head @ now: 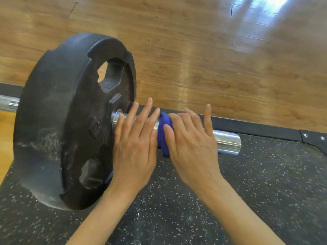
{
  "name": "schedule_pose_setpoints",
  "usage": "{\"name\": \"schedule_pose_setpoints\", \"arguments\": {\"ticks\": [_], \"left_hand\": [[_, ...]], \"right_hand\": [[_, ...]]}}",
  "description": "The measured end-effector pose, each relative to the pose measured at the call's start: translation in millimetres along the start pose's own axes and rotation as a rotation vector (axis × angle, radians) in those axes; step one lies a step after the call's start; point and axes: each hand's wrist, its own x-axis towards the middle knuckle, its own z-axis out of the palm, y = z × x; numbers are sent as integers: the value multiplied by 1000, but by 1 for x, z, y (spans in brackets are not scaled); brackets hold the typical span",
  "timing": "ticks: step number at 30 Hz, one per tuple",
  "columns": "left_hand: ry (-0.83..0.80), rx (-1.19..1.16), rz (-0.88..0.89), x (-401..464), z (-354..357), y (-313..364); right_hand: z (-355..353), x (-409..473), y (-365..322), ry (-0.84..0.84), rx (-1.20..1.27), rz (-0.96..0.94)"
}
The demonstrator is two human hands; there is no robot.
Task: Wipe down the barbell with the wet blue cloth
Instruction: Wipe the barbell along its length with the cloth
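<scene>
A chrome barbell sleeve [227,142] sticks out to the right of a big black weight plate [70,121]. A blue cloth [163,133] is wrapped over the sleeve between my two hands. My left hand [136,142] lies flat on the sleeve beside the plate, fingers straight. My right hand [191,138] rests on the cloth with fingers spread and mostly straight; much of the cloth is hidden beneath it. The bar's shaft [9,103] shows at the far left behind the plate.
The plate stands on a black speckled rubber mat [265,183] with a black border frame [256,128] and bolted corner at the right. Wooden floor [194,59] lies beyond the mat.
</scene>
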Motion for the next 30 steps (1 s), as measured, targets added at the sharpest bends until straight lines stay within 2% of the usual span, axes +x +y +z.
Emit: {"name": "schedule_pose_setpoints", "arguments": {"ticks": [3,6,9,12,14,16,19,22,26,28,30], "left_hand": [[-20,-24,-5,-15,-6,0],[-33,-29,-20,-31,-10,4],[-59,-34,-16,-45,-16,5],[-68,-48,-26,-58,-22,7],[-70,-61,-46,-67,-23,9],[-73,-68,-51,-75,-26,11],[-109,-71,-40,-87,-32,9],[-125,-88,-42,-97,-37,8],[-166,-139,-57,-108,-42,10],[-194,-130,-43,-113,-48,9],[-205,-132,-42,-116,-55,11]], "right_hand": [[-11,-30,13,-7,-21,82],[-10,-37,-10,-10,77,151],[-13,-50,-7,-33,60,55],[-24,-66,0,-43,21,116],[-25,-55,-19,-116,25,154],[-23,-42,-35,-196,-8,69],[-25,-50,-22,-199,4,29],[-37,-58,-21,-332,-63,20],[-42,-30,-47,-665,-97,-128],[-49,-30,-38,-725,-126,-153],[-53,-39,-26,-723,-188,-99]]}}
